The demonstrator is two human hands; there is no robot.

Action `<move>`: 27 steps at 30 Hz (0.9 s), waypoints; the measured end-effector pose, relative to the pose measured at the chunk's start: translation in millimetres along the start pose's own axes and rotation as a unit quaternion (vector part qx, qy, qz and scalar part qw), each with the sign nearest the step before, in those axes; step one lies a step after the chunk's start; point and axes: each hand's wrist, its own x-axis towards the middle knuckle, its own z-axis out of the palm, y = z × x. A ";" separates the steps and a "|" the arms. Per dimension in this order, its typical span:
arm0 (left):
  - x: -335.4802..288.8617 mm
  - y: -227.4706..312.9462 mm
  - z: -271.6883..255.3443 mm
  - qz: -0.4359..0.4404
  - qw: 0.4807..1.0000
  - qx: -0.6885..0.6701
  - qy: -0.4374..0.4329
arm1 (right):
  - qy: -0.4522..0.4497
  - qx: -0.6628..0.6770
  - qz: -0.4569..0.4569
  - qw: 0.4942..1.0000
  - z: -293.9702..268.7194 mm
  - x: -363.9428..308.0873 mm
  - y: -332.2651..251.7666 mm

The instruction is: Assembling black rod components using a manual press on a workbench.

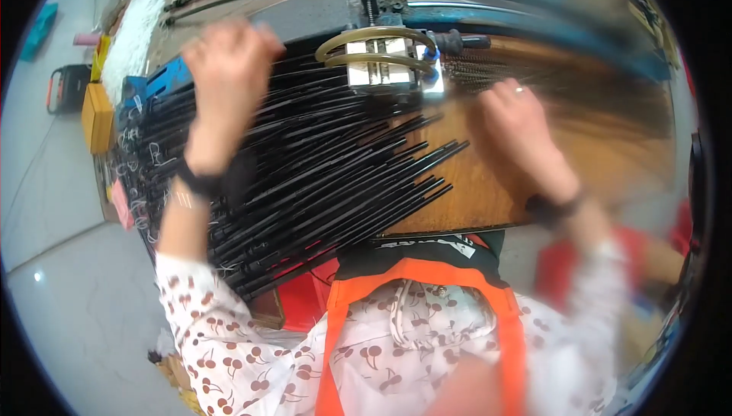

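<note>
Slender black rods (305, 164) lie side by side in a thick layer on the wooden tabletop (427, 202), with small pale loops near their left ends. Above the far left of this layer is my left hand (229, 57), its fingers curled in; blur hides what they hold, if anything. My right hand (515, 115) is closed too, over the bare wood just right of a small metal clamp-like machine head (385, 69). Whatever may be in its fingers cannot be made out. Two tan hoses (374, 33) curve over the machine head. Dark thin streaks (564, 88) blur beyond my right hand.
A blue rail (488, 16) runs along the back of the table. At the left edge stand a blue bracket (164, 80) and a yellow block (97, 118). Something red (305, 298) sits below the table's front edge. A black case (69, 89) rests on the floor.
</note>
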 end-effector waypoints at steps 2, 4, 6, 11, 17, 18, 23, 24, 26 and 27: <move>-39.8 68.0 -39.4 0.082 0.985 -0.070 -0.138 | 0.027 0.016 0.020 0.999 2.1 -0.4 1.0; -79.0 111.3 -47.0 -0.044 0.939 -0.268 -0.211 | -0.014 0.063 -0.016 0.998 -8.9 4.5 -0.6; -81.6 122.9 -48.1 -0.090 0.930 -0.284 -0.213 | -0.055 0.128 0.030 0.990 -8.9 8.2 -4.3; -85.9 116.2 -37.2 -0.114 0.904 -0.341 -0.231 | -0.144 0.240 0.099 0.955 -14.2 13.1 -9.2; -59.9 127.9 -71.6 -0.088 0.916 -0.309 -0.241 | -0.106 0.309 0.113 0.939 -14.4 3.0 -13.4; -53.7 130.5 -74.3 -0.087 0.919 -0.303 -0.236 | -0.082 0.325 0.098 0.937 -12.8 -0.7 -9.3; -30.2 140.8 -86.9 -0.033 0.934 -0.271 -0.231 | 0.016 0.331 0.068 0.941 -22.4 -19.4 -9.2; -27.4 139.7 -94.0 -0.038 0.936 -0.268 -0.226 | 0.018 0.313 0.063 0.947 -31.5 -15.6 -12.4; -13.2 137.0 -105.5 -0.015 0.936 -0.258 -0.238 | 0.143 0.299 0.016 0.943 -14.9 -21.9 -9.3; -7.7 135.8 -106.0 0.003 0.938 -0.265 -0.224 | 0.133 0.293 0.014 0.947 -25.5 -21.8 -8.8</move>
